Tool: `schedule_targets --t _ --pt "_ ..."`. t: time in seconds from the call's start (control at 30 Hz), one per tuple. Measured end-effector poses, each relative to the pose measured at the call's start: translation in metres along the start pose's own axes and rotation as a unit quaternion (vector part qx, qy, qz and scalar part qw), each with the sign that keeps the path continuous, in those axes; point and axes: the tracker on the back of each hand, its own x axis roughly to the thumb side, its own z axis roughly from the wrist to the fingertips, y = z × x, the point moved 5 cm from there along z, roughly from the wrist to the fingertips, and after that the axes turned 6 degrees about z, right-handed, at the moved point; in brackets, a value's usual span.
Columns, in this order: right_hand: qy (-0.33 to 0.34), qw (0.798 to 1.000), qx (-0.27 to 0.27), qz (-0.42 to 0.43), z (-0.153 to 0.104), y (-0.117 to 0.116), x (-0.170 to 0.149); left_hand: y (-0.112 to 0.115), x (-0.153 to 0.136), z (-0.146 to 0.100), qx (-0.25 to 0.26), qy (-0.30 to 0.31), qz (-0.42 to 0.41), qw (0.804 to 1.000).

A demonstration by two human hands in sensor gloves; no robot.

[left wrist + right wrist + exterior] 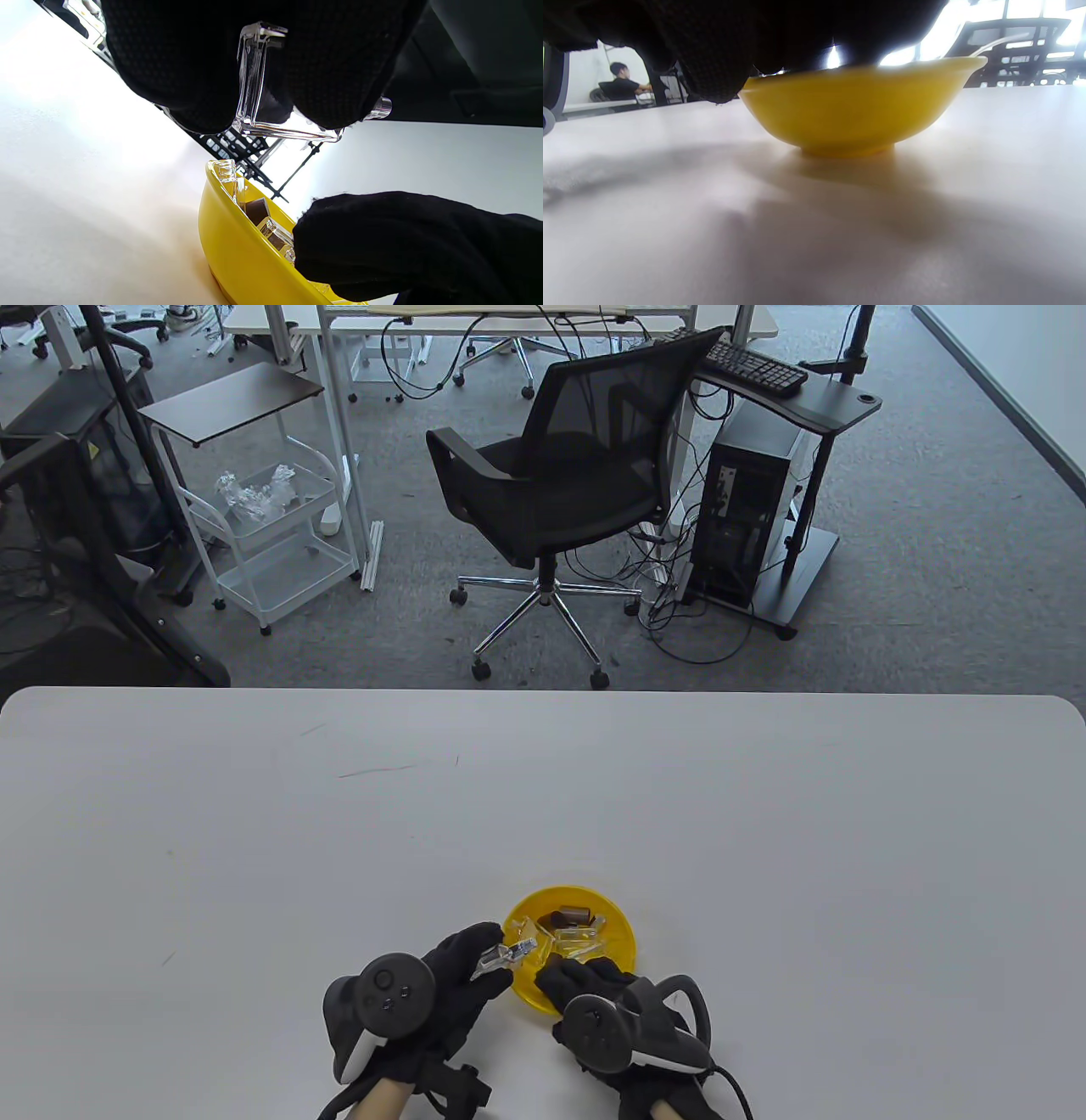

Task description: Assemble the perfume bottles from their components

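Left hand [450, 984]: fingers curled round a clear square perfume bottle [502, 957], held above the table at the bowl's 9 o'clock rim.
Bottle neck: silver collar [380, 108] showing past the fingertips.
Right hand [594, 993]: reaches over the yellow bowl [624, 937] from 6 o'clock; finger spread hidden, cannot tell.
Bowl contents: clear bottles, brown caps [570, 914].
Writing: none readable.

The left hand [441, 984] has its fingers [339, 84] curled in a pinch; the right hand [594, 993] reaches forward, fingers bent downward.
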Motion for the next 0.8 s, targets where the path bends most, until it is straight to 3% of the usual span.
schedule_targets --t 0.1,0.8 --pt "-0.012 1.000 0.021 -0.019 0.003 -0.007 0.000 0.002 0.002 0.000 -0.004 0.004 0.007 1.000" --pt "-0.030 0.996 0.034 -0.080 0.012 -0.016 0.004 0.004 0.004 0.000 -0.010 0.008 0.009 1.000"
